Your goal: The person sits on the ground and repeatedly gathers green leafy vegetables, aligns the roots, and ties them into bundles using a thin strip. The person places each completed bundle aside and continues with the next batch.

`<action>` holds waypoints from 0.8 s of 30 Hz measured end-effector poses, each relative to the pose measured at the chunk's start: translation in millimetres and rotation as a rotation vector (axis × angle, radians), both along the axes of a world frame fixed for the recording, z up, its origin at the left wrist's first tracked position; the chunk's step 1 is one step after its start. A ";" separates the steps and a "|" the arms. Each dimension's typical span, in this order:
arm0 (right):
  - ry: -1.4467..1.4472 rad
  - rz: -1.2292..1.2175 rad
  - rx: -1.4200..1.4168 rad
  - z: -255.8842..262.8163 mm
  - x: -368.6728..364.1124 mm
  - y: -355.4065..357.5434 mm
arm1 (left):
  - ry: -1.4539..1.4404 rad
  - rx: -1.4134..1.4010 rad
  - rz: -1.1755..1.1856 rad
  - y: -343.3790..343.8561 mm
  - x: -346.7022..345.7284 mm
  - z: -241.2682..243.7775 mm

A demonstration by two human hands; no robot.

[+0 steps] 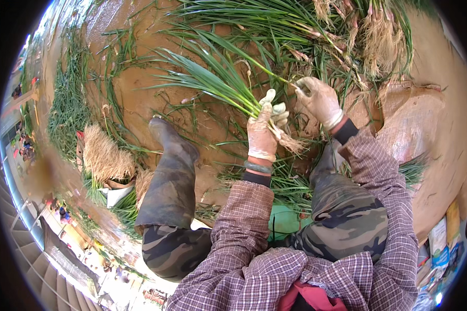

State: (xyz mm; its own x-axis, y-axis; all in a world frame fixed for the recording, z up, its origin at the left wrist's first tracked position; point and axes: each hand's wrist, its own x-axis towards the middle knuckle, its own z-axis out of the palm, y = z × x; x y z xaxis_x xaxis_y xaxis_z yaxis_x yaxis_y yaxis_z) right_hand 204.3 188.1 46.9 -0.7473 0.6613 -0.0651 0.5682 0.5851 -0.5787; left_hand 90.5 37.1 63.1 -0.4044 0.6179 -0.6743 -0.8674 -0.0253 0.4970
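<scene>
My left hand [265, 130], in a thin pale glove, is closed around a small bunch of green garlic plants [233, 91]. Their leaves point up and left, and their whitish roots hang below my fingers. To the right, my right hand [320, 99], gloved too, pinches the lower end of a single stalk [272, 74] between thumb and fingers. Beyond my hands lies a larger heap of the same plants [257, 19], with a bundle [383, 42] showing long tan roots at the upper right.
Loose leaves lie on the wet brown ground between my rubber boots [171, 175]. Bundled plants with thick roots [107, 155] stand at left, near a long leaf pile [68, 101]. A brown sack [412, 112] lies at right. A green plastic thing [286, 221] is below me.
</scene>
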 end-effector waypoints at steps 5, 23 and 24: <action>0.230 0.182 0.070 35.7 5.4 -35.6 | -0.009 -0.007 0.107 4.7 7.8 -7.3; -0.073 0.157 0.056 -28.9 9.0 -4.5 | -0.221 0.061 0.080 7.5 19.2 13.1; -0.193 0.075 -0.051 -35.8 13.6 3.4 | -0.287 0.183 0.115 1.2 17.3 4.3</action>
State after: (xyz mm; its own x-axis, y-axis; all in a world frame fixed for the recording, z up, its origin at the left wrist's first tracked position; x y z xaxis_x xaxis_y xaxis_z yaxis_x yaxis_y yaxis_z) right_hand 218.0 191.4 11.1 -0.7648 0.5963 -0.2442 0.6273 0.6024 -0.4935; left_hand 107.7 38.3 67.4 -0.2880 0.7003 -0.6532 -0.9574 -0.1965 0.2115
